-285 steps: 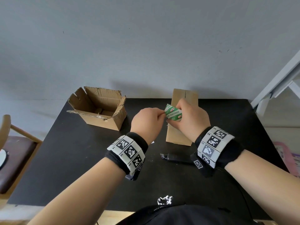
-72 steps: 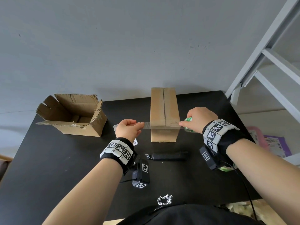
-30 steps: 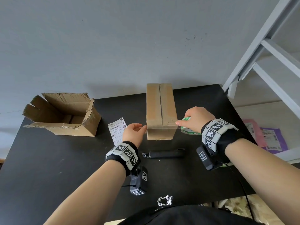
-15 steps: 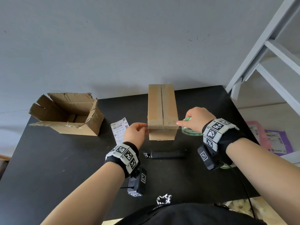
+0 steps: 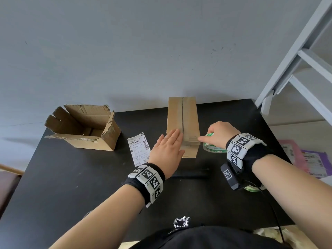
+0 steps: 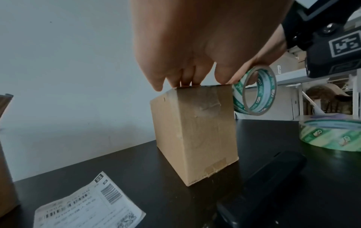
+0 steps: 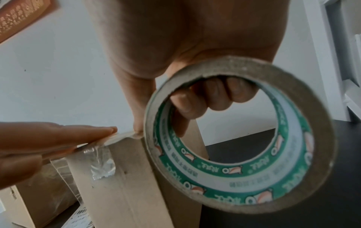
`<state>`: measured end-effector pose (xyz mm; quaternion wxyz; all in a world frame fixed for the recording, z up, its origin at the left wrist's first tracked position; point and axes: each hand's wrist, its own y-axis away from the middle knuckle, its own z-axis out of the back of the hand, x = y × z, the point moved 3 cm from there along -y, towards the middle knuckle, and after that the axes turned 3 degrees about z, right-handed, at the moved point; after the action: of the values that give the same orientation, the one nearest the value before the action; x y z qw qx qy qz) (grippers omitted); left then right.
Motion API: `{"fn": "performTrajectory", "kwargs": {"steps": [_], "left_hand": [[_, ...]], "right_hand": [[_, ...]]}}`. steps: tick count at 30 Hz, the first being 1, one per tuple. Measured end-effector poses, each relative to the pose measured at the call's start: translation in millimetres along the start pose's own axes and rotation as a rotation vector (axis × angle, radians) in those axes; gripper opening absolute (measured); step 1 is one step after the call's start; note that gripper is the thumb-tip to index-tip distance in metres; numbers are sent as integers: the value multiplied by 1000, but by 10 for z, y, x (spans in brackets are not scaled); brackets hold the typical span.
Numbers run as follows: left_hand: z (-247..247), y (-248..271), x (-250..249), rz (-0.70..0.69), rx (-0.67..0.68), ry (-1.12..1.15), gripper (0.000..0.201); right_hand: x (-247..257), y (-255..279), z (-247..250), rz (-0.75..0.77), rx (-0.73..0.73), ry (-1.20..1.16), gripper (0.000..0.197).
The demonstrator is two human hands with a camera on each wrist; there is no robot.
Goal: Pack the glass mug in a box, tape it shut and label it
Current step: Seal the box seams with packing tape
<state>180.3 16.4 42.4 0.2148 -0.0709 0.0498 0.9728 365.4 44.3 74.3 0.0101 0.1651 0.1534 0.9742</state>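
A tall closed cardboard box (image 5: 182, 115) (image 6: 195, 131) (image 7: 125, 185) stands mid-table, flaps meeting in a centre seam. A clear tape strip crosses its near top edge and hangs down its left side. My left hand (image 5: 168, 148) (image 6: 187, 50) lies flat with straight fingers pressing the tape onto the box top. My right hand (image 5: 218, 134) (image 7: 175, 61) grips a green-printed tape roll (image 5: 212, 147) (image 6: 254, 95) (image 7: 240, 138) at the box's right edge, fingers hooked through its core, index finger on the tape. The mug is not visible. A white shipping label (image 5: 139, 149) (image 6: 87, 206) lies left of the box.
An open torn cardboard box (image 5: 82, 130) sits at the table's (image 5: 71, 186) back left. A black utility knife (image 5: 190, 174) (image 6: 263, 182) lies in front of the box. A second green tape roll (image 6: 332, 134) lies under my right wrist. A white ladder frame (image 5: 296, 69) stands right.
My left hand let go of the tape end, rose from the box's left side and now lies flat on its top. The right hand with the roll has stayed at the right edge.
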Motion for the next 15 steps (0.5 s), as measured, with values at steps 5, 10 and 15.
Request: {"fn": "performTrajectory", "kwargs": {"steps": [5, 10, 15], "left_hand": [[6, -21, -183, -49, 32, -78, 59], [-20, -28, -214, -53, 71, -124, 60], [-8, -16, -180, -55, 77, -188, 61]], "right_hand": [[10, -1, -8, 19, 1, -12, 43], [-51, -20, -30, 35, 3, -56, 39], [-102, -33, -45, 62, 10, -128, 34]]}}
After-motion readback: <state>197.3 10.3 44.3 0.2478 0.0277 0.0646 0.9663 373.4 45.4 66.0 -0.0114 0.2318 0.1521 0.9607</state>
